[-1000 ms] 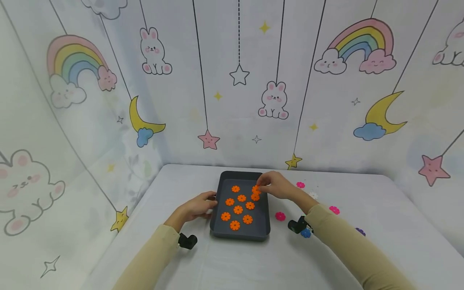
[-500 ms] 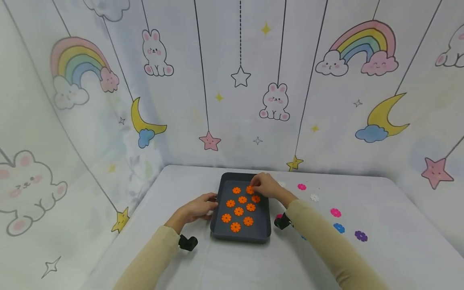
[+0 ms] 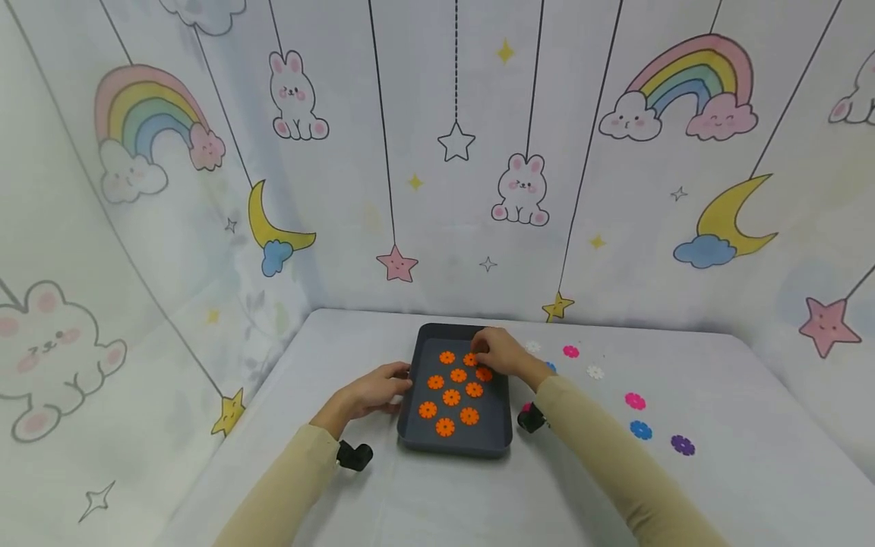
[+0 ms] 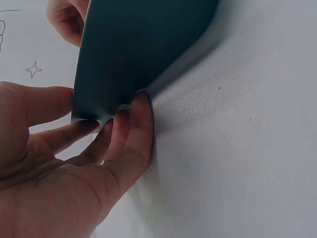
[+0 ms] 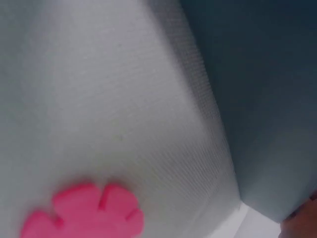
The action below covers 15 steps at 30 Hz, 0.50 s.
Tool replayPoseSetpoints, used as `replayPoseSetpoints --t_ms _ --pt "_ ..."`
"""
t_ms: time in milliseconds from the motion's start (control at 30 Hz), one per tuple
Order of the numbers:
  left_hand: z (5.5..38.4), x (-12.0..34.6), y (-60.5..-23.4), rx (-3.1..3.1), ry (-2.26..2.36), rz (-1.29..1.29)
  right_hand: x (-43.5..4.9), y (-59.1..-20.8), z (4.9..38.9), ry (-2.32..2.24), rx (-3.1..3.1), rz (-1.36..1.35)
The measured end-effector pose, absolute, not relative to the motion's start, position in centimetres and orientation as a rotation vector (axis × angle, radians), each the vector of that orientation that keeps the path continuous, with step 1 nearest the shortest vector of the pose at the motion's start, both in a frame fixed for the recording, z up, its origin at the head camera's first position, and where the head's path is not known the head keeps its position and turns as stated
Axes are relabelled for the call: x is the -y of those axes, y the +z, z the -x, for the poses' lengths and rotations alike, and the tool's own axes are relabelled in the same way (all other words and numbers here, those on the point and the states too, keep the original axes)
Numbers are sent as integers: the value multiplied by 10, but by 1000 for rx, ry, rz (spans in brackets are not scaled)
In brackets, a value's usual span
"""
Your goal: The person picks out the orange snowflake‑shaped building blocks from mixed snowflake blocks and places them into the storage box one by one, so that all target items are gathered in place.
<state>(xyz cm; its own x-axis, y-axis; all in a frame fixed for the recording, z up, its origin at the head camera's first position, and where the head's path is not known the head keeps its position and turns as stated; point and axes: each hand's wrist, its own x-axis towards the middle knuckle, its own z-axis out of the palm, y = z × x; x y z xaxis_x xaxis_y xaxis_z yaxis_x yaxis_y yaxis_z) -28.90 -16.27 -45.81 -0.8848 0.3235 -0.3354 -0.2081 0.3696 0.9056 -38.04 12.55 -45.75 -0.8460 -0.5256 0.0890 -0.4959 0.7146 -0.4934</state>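
A dark grey rectangular tray (image 3: pixel 487 437) lies on the white-covered table, with several flat orange flower-shaped pieces (image 3: pixel 451 397) spread over its floor. My left hand (image 3: pixel 374 389) holds the tray's left side; in the left wrist view the thumb (image 4: pixel 52 103) meets the rim and the fingers lie against the outer wall. Over the tray's back right corner, my right hand (image 3: pixel 504 352) pinches an orange flower-shaped piece (image 3: pixel 469 359) close above the floor. Only a sliver of that hand (image 5: pixel 301 220) shows in the right wrist view, beside the tray's wall (image 5: pixel 262 109).
Right of the tray lie loose flower-shaped pieces: pink (image 3: pixel 635 400), blue (image 3: pixel 640 430), purple (image 3: pixel 682 445) and white (image 3: pixel 595 372). Another pink piece (image 5: pixel 94 213) sits near the tray's right side, partly hidden by my right wrist. A patterned cloth (image 3: pixel 451 228) hangs behind the table.
My right hand has moved left over the tray with the orange flower-shaped piece, away from the neighbouring piece, then stayed nearly still. The left hand keeps its place on the tray.
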Motion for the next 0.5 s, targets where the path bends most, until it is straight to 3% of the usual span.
replayPoseSetpoints --t_ms 267,500 --pt "293 161 -459 -2183 1536 -94 -156 -426 351 -882 -2831 934" --pt "286 178 -452 -2290 1468 -126 -223 -388 311 -815 -2943 1014"
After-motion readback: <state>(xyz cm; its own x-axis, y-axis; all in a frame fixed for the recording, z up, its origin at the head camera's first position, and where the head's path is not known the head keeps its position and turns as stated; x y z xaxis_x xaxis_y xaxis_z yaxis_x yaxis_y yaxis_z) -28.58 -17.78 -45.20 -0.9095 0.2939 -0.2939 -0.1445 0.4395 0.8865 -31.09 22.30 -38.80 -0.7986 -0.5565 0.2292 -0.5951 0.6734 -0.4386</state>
